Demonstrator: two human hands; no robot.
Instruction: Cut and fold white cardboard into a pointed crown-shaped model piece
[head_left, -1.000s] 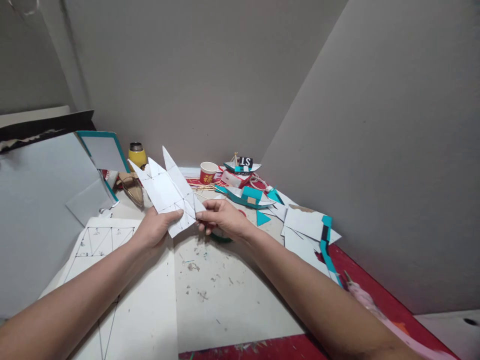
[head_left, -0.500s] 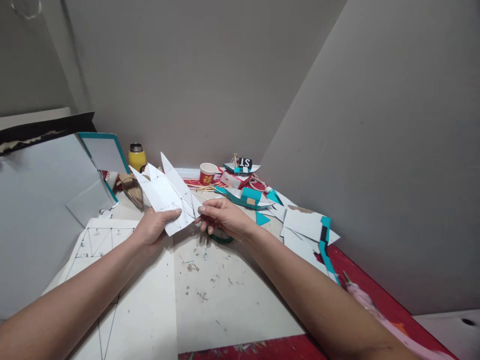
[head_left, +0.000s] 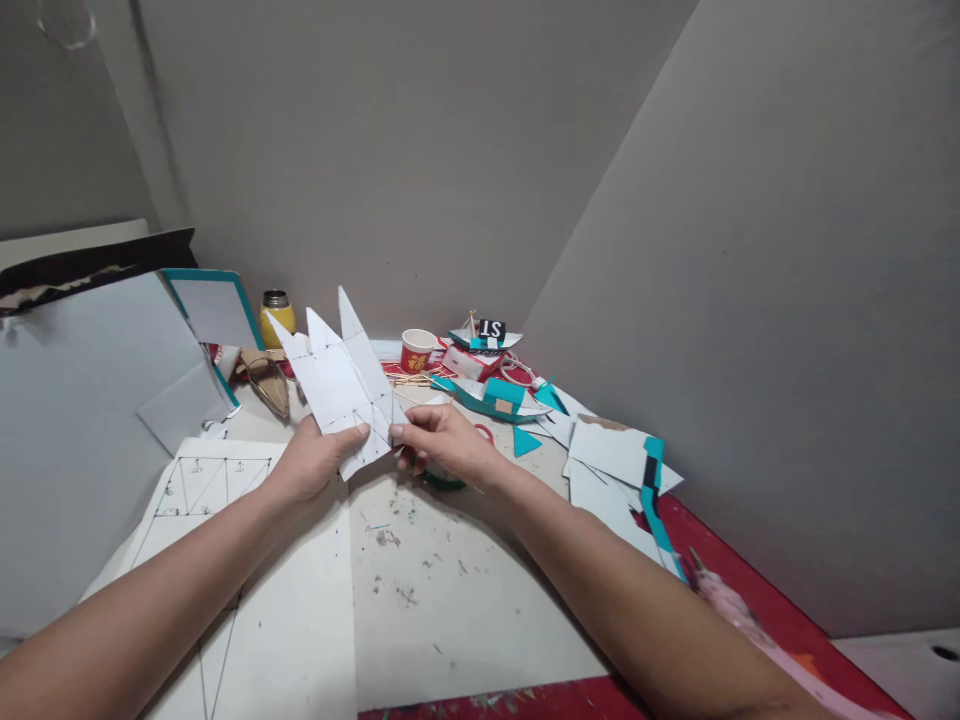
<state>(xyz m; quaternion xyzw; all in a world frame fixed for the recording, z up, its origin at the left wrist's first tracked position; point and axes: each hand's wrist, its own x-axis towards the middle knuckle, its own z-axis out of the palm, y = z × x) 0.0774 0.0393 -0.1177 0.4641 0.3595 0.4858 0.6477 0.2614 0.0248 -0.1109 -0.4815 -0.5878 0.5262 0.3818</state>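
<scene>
Both hands hold a white card cutout [head_left: 337, 378] above the table, tilted, with pointed tips at its far end and dark pencil or pen lines across its near part. My left hand [head_left: 315, 455] grips its near left side, thumb on top and the other fingers hidden beneath. My right hand [head_left: 442, 440] pinches the near right corner between thumb and fingers. Below the right hand lies a green roll of tape [head_left: 442, 482], partly covered. Beneath my left forearm is a large white sheet [head_left: 300, 580] with drawn triangles and lines.
Behind the hands stand a red and white paper cup [head_left: 417, 352], a yellow bottle [head_left: 278, 320] and two teal model boats [head_left: 504, 400]. Card offcuts [head_left: 611, 455] lie at right beside a pink glue gun [head_left: 724, 595]. A large white board [head_left: 82, 430] leans at left.
The card cutout has turned flatter toward me, its pointed tips spreading upward. My right hand has shifted slightly along its near right corner. The left hand keeps its grip.
</scene>
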